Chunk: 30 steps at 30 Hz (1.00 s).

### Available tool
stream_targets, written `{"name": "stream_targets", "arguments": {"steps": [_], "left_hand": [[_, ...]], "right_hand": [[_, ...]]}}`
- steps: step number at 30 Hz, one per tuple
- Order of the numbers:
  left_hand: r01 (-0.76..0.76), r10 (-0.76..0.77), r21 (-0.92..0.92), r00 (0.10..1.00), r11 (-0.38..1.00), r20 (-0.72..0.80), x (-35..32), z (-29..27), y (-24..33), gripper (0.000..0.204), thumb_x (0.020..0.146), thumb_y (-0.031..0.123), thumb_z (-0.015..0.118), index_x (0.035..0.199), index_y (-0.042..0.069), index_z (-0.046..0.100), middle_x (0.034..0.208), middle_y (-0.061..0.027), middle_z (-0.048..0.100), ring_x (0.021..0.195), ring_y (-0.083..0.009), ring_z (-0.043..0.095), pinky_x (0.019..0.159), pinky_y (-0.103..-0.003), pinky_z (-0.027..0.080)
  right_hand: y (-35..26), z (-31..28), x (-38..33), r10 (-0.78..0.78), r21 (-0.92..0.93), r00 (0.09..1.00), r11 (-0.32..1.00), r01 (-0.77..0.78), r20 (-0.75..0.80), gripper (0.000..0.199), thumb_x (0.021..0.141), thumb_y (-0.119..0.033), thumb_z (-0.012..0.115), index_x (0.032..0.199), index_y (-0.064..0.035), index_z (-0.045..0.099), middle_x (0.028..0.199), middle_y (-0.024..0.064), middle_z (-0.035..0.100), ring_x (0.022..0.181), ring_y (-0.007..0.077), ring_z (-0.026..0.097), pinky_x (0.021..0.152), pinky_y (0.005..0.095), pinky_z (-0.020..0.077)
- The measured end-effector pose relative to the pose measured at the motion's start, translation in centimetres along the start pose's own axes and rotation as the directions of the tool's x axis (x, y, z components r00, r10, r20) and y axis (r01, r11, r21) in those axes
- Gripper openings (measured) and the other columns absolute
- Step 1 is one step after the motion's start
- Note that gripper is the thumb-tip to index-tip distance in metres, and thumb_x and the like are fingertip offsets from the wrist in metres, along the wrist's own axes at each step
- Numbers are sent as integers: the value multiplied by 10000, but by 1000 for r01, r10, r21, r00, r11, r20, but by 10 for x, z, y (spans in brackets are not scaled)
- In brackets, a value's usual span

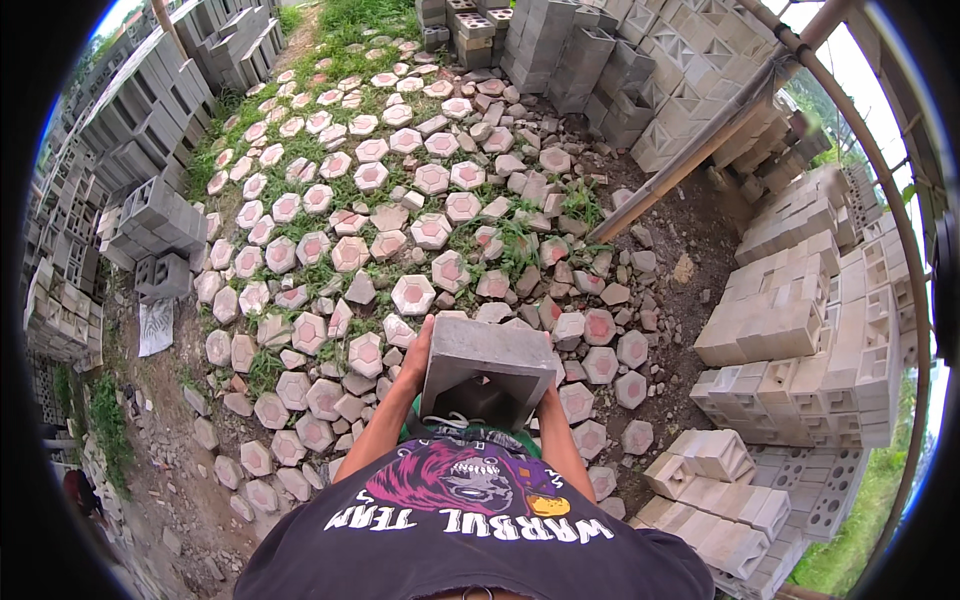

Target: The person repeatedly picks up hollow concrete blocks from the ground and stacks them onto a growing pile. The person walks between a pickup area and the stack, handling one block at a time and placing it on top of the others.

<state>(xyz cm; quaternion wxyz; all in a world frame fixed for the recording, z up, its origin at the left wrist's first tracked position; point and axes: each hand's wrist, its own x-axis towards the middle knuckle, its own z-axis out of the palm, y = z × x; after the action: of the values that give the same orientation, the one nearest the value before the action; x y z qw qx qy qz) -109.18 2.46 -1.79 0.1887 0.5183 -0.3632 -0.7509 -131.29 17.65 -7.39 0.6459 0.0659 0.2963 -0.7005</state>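
I have a grey hollow concrete block [487,368] carried in front of my chest, level with the top of my dark printed shirt [470,530], its open cavity facing down toward me. My left hand [417,352] is pressed against the block's left side, fingers wrapped up along its edge and grasping it. My right hand [549,398] sits at the block's lower right corner; most of it is hidden behind the block, so I can only say it is clamped against that side, holding the block.

Below and ahead of the block lies a ground covered with hexagonal paving stones [413,293], pale with reddish centres, some laid flat and some tipped or broken, with tufts of grass [515,245] growing between them. To my right stand stacks of pale hollow blocks [800,350], well apart from my hands. Darker grey block stacks [150,215] line the left side, and more grey stacks [590,60] rise at the far end. A bamboo pole [700,140] slants across the upper right.
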Motion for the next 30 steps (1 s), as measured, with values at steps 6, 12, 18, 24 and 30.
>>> {"name": "stream_targets", "arguments": {"steps": [6,12,18,24,30], "left_hand": [[29,-2,-138,981,990,192,61,-14,110,707,900,639,411,1143,7,614,1035,-108,636,902,-192,594,793,-327,483],[-34,51,-118,988,992,146,79,-26,182,664,911,630,412,1170,51,607,1039,-71,636,873,-166,590,776,-298,487],[-16,44,-299,995,954,87,125,-63,196,636,930,607,396,1183,58,593,1055,-76,641,900,-179,606,792,-311,501],[-148,122,-375,988,915,-93,160,-75,223,696,925,622,387,1227,21,565,1097,-102,634,928,-183,607,810,-306,497],[-234,223,-463,972,855,-81,213,-68,270,659,950,586,359,1211,17,564,1103,-104,630,943,-196,609,831,-313,495]], "right_hand": [[-23,77,83,-104,45,994,993,106,-26,552,950,-521,442,1160,-31,588,1090,99,636,947,222,613,859,335,493],[-35,141,139,-107,-28,993,994,106,-45,530,956,-509,440,1146,-40,596,1072,87,639,930,205,611,853,323,490],[-45,195,200,-51,-178,997,983,40,-56,514,960,-503,438,1122,-46,607,1050,76,643,910,189,609,836,316,490],[-58,204,286,65,-255,997,964,-75,-50,510,960,-499,441,1074,-37,625,994,63,650,858,167,610,783,300,497],[-90,245,365,69,-299,997,951,-77,-39,505,943,-520,467,1023,-47,625,934,61,646,807,187,603,772,319,511]]}}
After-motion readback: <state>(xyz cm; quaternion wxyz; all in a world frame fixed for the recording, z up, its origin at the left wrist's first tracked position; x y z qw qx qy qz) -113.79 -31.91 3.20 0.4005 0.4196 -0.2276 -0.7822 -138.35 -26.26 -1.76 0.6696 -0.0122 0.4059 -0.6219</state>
